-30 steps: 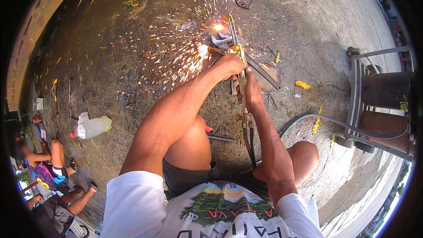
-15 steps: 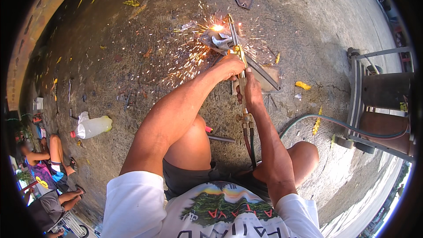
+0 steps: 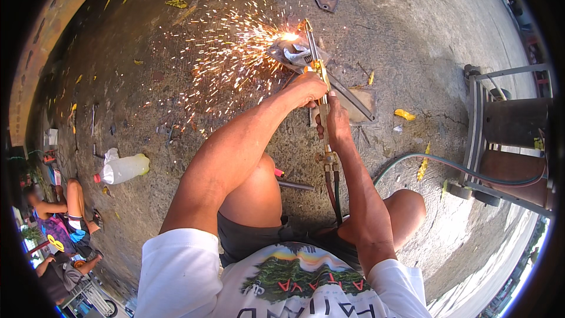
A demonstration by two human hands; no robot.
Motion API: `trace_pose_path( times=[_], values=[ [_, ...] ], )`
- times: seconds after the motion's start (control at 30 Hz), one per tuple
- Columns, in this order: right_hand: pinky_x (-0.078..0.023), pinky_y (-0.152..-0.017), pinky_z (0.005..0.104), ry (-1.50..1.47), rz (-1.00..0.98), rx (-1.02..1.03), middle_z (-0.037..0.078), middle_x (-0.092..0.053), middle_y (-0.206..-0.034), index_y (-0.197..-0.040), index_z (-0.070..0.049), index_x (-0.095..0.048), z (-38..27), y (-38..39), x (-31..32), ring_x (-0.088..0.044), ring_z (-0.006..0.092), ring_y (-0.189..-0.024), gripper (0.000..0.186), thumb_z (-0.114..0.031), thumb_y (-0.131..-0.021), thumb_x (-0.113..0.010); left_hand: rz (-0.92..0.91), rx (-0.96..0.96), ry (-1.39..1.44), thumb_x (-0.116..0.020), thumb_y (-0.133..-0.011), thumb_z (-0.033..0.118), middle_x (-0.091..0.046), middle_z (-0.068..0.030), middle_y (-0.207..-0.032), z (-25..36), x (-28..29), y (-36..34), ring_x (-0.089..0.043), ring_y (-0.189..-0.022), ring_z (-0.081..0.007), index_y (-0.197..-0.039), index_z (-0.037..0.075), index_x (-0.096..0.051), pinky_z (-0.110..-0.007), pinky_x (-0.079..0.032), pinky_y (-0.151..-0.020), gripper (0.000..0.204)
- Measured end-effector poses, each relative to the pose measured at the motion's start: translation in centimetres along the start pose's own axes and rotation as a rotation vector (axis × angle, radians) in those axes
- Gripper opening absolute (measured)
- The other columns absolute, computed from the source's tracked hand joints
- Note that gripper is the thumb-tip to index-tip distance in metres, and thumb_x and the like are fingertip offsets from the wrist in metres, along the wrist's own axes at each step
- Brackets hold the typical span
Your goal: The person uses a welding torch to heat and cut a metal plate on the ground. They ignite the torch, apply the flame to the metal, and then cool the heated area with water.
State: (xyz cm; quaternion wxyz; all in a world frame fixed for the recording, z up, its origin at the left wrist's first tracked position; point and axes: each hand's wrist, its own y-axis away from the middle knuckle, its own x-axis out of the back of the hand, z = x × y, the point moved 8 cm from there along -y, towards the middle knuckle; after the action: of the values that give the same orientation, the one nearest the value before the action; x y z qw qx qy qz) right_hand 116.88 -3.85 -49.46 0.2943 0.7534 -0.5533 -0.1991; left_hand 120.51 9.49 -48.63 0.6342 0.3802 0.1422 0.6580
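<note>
Both my hands are wrapped round a gas cutting torch [image 3: 323,106] with a brass body and long metal tubes. My left hand [image 3: 308,88] closes round it nearer the tip, thumb side against the brass part. Just behind it, my right hand [image 3: 336,119] grips the handle. Bright flame and a spray of orange sparks [image 3: 235,53] burst out by the torch head, at the far edge of a metal plate [image 3: 276,51]. A crumpled grey piece [image 3: 299,54] lies on that plate. Beneath the torch a straight metal bar [image 3: 352,99] slants toward the near right, over a flat plate [image 3: 366,101].
Hoses [image 3: 406,156] run right to a metal cart [image 3: 478,123] with two dark cylinders. At left lies a clear plastic jug [image 3: 125,168] with a red cap. A drilled plate [image 3: 325,0] lies beyond the flame. People [image 3: 62,212] sit at far left.
The sparks now fan out to the left and far left, where before they scattered round the plate. My hands and torch hold nearly still. A person at lower left has shifted.
</note>
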Motion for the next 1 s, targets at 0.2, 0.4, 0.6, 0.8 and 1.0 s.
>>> trace_pose_path(
  times=[0.2,0.4,0.6,0.8,1.0],
  values=[
    [-0.040,-0.045,0.0362,0.019,-0.015,-0.004,0.007,-0.052,-0.065,-0.092,-0.005,-0.055,-0.1,0.1,-0.1,-0.049,0.0178,-0.049,0.061,-0.062,-0.098,-0.037,-0.004,0.032,-0.005,-0.055,-0.091,0.014,-0.062,-0.0085,-0.080,-0.4,-0.2,-0.6,-0.054,-0.054,-0.0146,-0.090,-0.002,-0.066,-0.029,-0.045,-0.038,0.020],
    [-0.040,-0.045,0.0364,0.031,-0.016,-0.020,0.007,-0.052,-0.065,-0.091,-0.004,-0.055,-0.1,0.2,-0.1,-0.049,0.0179,-0.049,0.061,-0.063,-0.098,-0.037,0.055,0.015,-0.001,-0.060,-0.086,0.016,-0.069,-0.0112,-0.083,-0.9,0.1,-1.1,-0.064,-0.061,-0.0199,-0.091,-0.002,-0.070,-0.034,-0.049,-0.042,0.022],
    [-0.040,-0.044,0.0347,0.031,-0.020,0.001,0.006,-0.052,-0.064,-0.090,-0.005,-0.055,-0.2,0.3,-0.2,-0.050,0.0173,-0.049,0.061,-0.063,-0.098,-0.037,0.044,0.057,-0.003,-0.061,-0.087,0.016,-0.070,-0.0109,-0.089,-0.8,0.0,-0.9,-0.064,-0.065,-0.0206,-0.095,-0.001,-0.071,-0.034,-0.050,-0.043,0.020],
    [-0.040,-0.044,0.0343,0.038,-0.025,-0.004,0.005,-0.052,-0.064,-0.091,-0.005,-0.055,-0.2,0.3,-0.3,-0.050,0.0170,-0.050,0.061,-0.062,-0.098,-0.037,0.013,0.033,-0.006,-0.055,-0.091,0.013,-0.062,-0.0083,-0.082,-0.6,-0.1,-0.5,-0.055,-0.057,-0.0165,-0.089,-0.003,-0.066,-0.030,-0.044,-0.037,0.019],
    [-0.040,-0.045,0.0352,0.039,-0.026,-0.003,0.006,-0.052,-0.064,-0.090,-0.005,-0.055,-0.2,0.3,-0.2,-0.049,0.0171,-0.050,0.061,-0.063,-0.098,-0.036,0.018,0.028,-0.013,-0.054,-0.090,0.011,-0.062,-0.0091,-0.081,0.0,0.2,0.2,-0.055,-0.057,-0.0162,-0.089,-0.005,-0.065,-0.030,-0.044,-0.037,0.019]
  ],
)
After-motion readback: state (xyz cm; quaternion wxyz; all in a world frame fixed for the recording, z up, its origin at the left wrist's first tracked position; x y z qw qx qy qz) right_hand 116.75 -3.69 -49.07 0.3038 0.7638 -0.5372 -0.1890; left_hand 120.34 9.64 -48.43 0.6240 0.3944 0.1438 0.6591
